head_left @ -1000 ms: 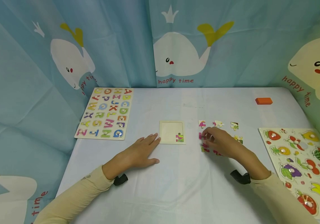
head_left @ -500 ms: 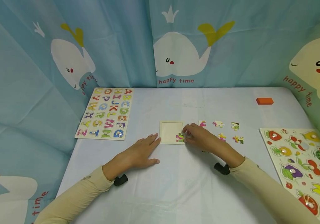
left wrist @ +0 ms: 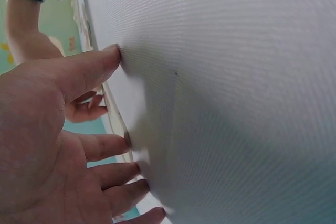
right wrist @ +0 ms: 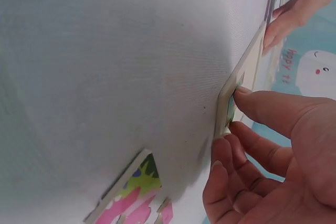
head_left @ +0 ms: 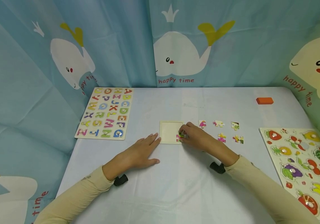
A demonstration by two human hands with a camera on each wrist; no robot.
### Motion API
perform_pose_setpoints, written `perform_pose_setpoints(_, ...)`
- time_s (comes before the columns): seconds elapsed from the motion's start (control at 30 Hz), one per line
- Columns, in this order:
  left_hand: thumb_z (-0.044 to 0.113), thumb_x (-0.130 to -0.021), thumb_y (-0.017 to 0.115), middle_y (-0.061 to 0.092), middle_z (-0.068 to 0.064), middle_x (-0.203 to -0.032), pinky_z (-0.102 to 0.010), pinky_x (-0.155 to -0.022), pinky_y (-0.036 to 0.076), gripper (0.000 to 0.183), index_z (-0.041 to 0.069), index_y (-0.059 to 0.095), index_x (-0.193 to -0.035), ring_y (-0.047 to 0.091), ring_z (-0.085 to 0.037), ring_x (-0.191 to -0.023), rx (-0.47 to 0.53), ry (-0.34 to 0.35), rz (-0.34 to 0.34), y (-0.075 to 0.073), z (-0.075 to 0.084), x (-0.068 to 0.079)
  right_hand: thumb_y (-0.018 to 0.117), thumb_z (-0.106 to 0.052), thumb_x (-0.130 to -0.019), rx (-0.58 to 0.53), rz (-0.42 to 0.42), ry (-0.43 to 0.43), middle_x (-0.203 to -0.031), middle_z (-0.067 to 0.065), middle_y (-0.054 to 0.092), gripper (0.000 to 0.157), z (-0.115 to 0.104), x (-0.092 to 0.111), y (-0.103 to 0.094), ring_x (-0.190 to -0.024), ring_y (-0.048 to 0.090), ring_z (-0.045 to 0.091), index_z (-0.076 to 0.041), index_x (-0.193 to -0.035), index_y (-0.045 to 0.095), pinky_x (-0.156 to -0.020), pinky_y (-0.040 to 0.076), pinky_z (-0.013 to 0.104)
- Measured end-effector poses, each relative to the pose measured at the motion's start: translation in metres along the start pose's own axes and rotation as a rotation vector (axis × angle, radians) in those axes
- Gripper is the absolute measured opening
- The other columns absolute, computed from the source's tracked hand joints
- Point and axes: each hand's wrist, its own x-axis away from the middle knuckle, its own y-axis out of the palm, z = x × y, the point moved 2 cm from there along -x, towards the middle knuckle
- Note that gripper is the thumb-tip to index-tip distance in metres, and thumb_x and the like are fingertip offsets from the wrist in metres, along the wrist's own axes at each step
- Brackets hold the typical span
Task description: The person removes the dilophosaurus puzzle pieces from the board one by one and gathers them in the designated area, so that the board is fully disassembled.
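A small square puzzle tray (head_left: 167,132) lies mid-table with a pink-and-green puzzle piece (head_left: 178,138) in its lower right corner. My right hand (head_left: 197,136) is over that corner, thumb and index finger pinching the piece from two sides. In the right wrist view its other fingers curl against the tray's edge. The left hand (head_left: 141,152) lies on the table with fingers spread, fingertips touching the tray's left edge. Several loose pieces lie right of the tray, among them a pink one (head_left: 202,123) and a yellow-and-pink one (head_left: 222,137). My right arm hides others.
An alphabet board (head_left: 105,113) lies at the back left. A fruit board (head_left: 303,168) is at the right edge, with an orange block (head_left: 265,100) beyond it. Whale-print curtains (head_left: 137,46) enclose the table.
My right hand has moved left from the loose pieces to the tray's right side, and its fingers now reach the piece in the corner. The left hand stays in place.
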Motion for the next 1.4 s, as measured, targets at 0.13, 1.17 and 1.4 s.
perform_pose_setpoints(0.13,0.050,-0.101,0.068,0.018,-0.011,-0.177,-0.049,-0.130,0.025,0.088,0.008,0.028,-0.168,0.020,-0.028,-0.163,-0.005,0.004,-0.001,0.000,0.000,0.000,0.076,-0.009,-0.097,0.003,-0.013,0.012,-0.113,0.014,0.060,0.027,-0.001,-0.001,0.000,-0.102,0.062,0.026,0.000,-0.119,0.063,-0.092,0.057,0.044)
perform_pose_setpoints(1.17,0.051,-0.101,0.067,0.018,-0.012,-0.176,-0.049,-0.130,0.025,0.089,0.007,0.028,-0.167,0.020,-0.030,-0.163,-0.008,0.010,-0.003,0.001,0.001,0.000,0.067,-0.006,-0.103,-0.178,0.072,0.008,-0.099,0.005,0.071,0.009,0.024,0.033,-0.048,-0.089,0.066,0.020,-0.009,-0.111,0.066,-0.074,0.054,0.033)
perform_pose_setpoints(1.4,0.051,-0.101,0.067,0.018,-0.013,-0.176,-0.048,-0.130,0.026,0.089,0.007,0.027,-0.167,0.020,-0.030,-0.163,-0.020,0.014,-0.008,0.001,0.001,0.000,0.070,-0.008,-0.102,-0.215,0.080,0.092,-0.101,0.007,0.071,0.010,0.050,0.073,-0.069,-0.090,0.066,0.025,-0.009,-0.110,0.066,-0.070,0.056,0.029)
